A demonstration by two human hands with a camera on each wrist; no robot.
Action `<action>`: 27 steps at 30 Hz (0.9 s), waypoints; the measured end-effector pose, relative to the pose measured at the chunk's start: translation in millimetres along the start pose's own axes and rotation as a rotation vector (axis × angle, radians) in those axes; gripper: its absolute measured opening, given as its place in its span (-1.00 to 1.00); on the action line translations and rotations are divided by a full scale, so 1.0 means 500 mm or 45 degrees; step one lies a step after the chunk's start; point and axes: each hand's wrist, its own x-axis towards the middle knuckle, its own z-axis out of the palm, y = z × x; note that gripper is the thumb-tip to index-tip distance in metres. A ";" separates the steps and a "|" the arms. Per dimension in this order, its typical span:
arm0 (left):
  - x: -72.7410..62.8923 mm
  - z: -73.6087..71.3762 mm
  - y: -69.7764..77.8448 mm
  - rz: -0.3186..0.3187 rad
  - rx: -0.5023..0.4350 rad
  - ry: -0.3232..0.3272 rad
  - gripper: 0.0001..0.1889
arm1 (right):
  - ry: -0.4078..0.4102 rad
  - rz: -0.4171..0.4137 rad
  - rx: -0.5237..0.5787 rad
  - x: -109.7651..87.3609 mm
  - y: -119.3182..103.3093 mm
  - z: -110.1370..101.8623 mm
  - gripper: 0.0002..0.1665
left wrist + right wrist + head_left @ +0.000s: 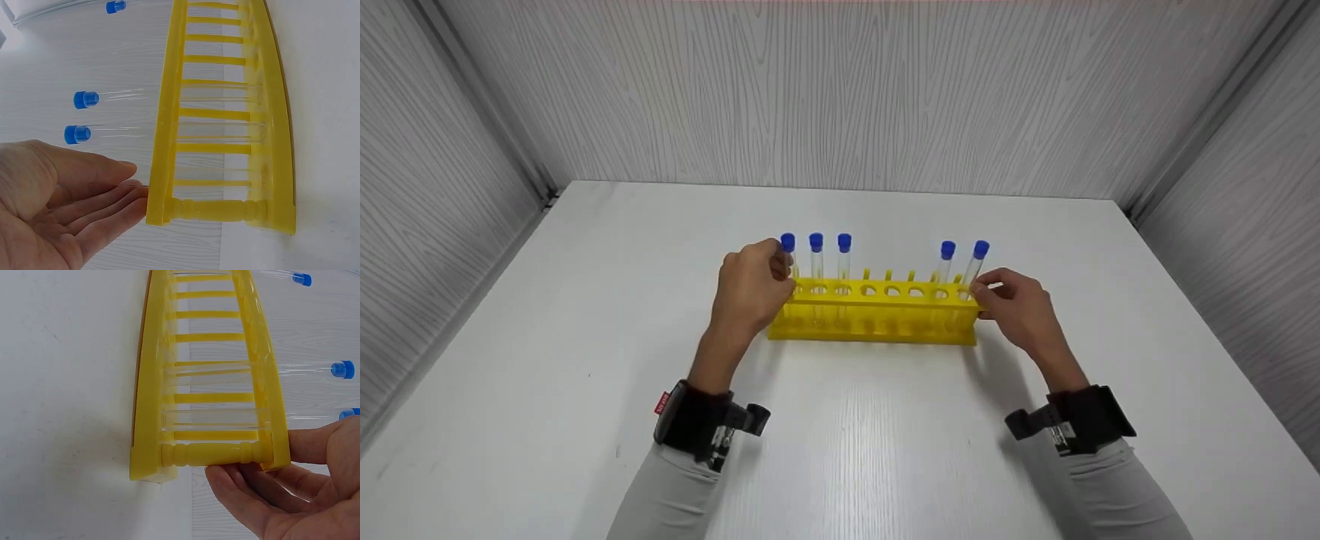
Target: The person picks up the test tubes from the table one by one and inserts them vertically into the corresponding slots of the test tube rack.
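Observation:
A yellow test tube rack stands on the white table. Three clear tubes with blue caps are in its left part, and two more, one leaning, are in its right part. My left hand is at the left end, its thumb and fingers around the outermost test tube just above the top plate. In the left wrist view that tube's cap is hidden by the hand. My right hand grips the rack's right end. The right wrist view shows fingers under the top plate beside the end post.
Empty holes and short yellow pegs lie between the two tube groups. White table surface surrounds the rack. Grey wood-grained panels rise behind and at both sides. Each wrist wears a black strap with a camera.

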 end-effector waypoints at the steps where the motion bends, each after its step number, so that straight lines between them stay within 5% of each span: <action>1: 0.000 0.000 0.000 0.000 0.001 -0.004 -0.79 | 0.000 -0.001 0.003 0.000 0.000 0.000 -0.52; 27: 0.002 0.000 -0.006 -0.009 -0.009 -0.061 -0.76 | -0.005 -0.003 0.017 0.001 0.000 -0.002 -0.53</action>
